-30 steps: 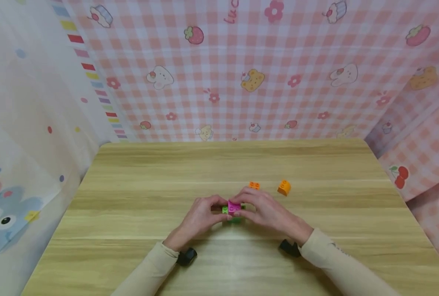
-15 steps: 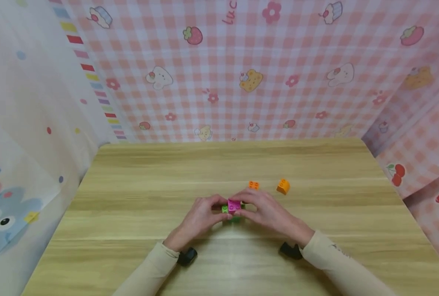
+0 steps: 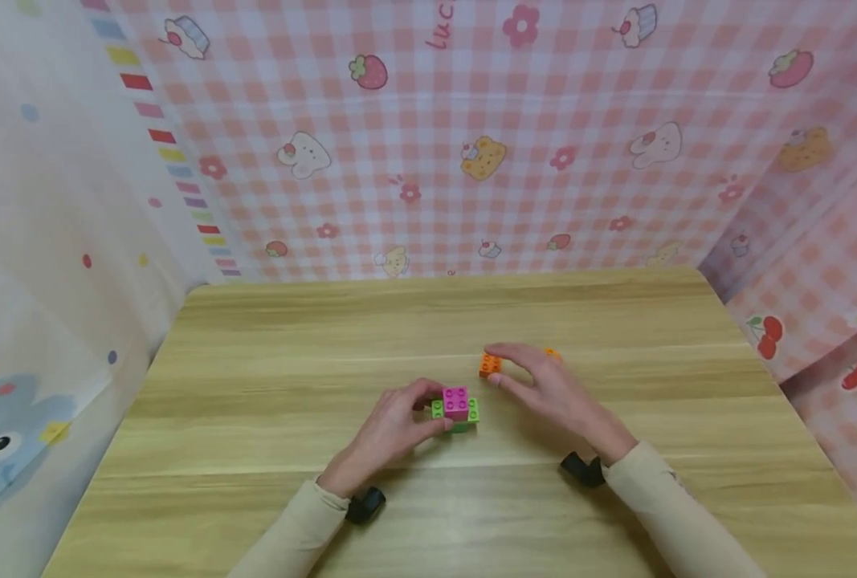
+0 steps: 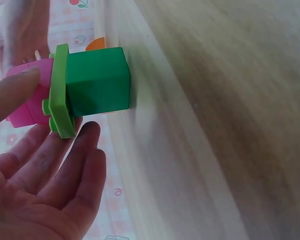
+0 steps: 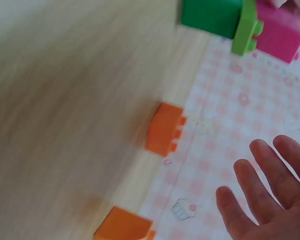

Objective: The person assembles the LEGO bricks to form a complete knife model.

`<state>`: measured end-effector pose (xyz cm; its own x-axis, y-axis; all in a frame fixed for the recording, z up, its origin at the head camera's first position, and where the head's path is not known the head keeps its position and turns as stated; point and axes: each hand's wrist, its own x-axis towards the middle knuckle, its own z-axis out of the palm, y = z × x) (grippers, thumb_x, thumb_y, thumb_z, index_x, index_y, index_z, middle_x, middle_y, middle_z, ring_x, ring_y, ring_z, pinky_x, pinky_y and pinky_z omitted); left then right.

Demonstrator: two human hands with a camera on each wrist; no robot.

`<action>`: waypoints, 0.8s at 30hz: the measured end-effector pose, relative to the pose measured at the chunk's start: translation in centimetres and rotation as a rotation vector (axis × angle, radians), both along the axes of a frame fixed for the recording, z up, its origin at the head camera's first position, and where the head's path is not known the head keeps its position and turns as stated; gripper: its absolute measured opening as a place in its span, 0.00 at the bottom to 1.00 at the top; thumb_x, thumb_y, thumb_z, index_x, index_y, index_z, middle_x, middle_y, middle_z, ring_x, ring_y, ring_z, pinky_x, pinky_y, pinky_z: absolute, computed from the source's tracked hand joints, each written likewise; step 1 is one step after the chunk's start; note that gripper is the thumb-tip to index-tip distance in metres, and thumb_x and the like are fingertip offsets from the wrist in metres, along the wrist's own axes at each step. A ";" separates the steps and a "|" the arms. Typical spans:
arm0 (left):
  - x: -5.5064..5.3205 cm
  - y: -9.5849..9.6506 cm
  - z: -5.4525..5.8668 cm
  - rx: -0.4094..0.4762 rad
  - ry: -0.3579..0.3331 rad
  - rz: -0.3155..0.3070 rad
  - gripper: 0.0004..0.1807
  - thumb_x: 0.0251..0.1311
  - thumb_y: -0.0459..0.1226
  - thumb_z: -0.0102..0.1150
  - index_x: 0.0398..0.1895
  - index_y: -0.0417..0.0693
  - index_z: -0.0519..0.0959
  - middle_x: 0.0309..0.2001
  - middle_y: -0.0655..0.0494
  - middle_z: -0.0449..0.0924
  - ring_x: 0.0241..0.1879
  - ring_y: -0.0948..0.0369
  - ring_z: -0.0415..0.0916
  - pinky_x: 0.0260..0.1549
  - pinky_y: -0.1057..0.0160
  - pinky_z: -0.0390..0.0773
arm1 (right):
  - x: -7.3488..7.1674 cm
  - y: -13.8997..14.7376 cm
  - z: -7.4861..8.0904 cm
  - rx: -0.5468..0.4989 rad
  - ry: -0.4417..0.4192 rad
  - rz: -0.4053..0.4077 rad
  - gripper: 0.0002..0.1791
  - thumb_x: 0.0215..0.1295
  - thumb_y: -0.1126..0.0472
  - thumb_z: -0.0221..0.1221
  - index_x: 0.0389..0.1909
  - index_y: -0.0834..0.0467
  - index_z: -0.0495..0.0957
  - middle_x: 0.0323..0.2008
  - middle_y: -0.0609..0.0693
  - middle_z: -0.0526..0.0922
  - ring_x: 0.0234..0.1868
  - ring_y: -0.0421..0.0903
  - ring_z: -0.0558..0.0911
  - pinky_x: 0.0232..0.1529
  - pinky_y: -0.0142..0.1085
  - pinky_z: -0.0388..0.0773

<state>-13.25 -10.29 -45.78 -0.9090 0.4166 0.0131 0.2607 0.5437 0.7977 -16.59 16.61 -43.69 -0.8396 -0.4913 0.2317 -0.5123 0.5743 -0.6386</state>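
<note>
A small stack stands on the table: a dark green block [image 4: 99, 82] at the bottom, a light green plate [image 4: 61, 95] with studs over it, and a pink brick [image 3: 455, 405] on top. My left hand [image 3: 392, 424] holds the stack from the left, its thumb on the pink brick and its fingers at the far side. To the right, my right hand [image 3: 554, 393] reaches over an orange brick [image 3: 489, 367]. In the right wrist view its fingers are spread and relaxed, apart from the orange brick [image 5: 164, 130].
A second orange block with a curved top [image 3: 552, 353] lies on the wooden table [image 3: 291, 345], partly hidden behind my right hand. A checked pink cloth [image 3: 399, 144] hangs behind the table's back edge. Black straps' mounts [image 3: 366, 506] sit on both wrists.
My right hand has let go of the pink brick and moved right and back to the orange brick. My left hand stays at the stack. The head view has shifted slightly.
</note>
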 end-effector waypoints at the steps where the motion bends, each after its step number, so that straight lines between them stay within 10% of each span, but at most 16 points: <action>1: 0.0 0.0 0.0 -0.001 -0.002 -0.001 0.22 0.65 0.41 0.72 0.58 0.44 0.79 0.55 0.48 0.85 0.54 0.52 0.83 0.58 0.49 0.82 | -0.3 0.1 -0.1 0.007 0.006 -0.010 0.25 0.74 0.56 0.64 0.67 0.61 0.76 0.66 0.58 0.79 0.68 0.59 0.76 0.68 0.58 0.72; 24: 0.8 0.0 0.7 0.060 0.061 0.050 0.23 0.64 0.42 0.72 0.60 0.50 0.79 0.59 0.53 0.83 0.62 0.52 0.78 0.63 0.44 0.77 | -4.2 0.2 -1.0 0.321 0.003 0.056 0.29 0.72 0.53 0.66 0.67 0.63 0.76 0.62 0.59 0.82 0.63 0.57 0.80 0.66 0.53 0.76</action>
<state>-12.49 -10.27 -45.11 -0.9255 0.3671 0.0929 0.2835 0.5093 0.8125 -20.83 16.79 -44.70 -0.8090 -0.5848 0.0603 -0.5502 0.7170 -0.4279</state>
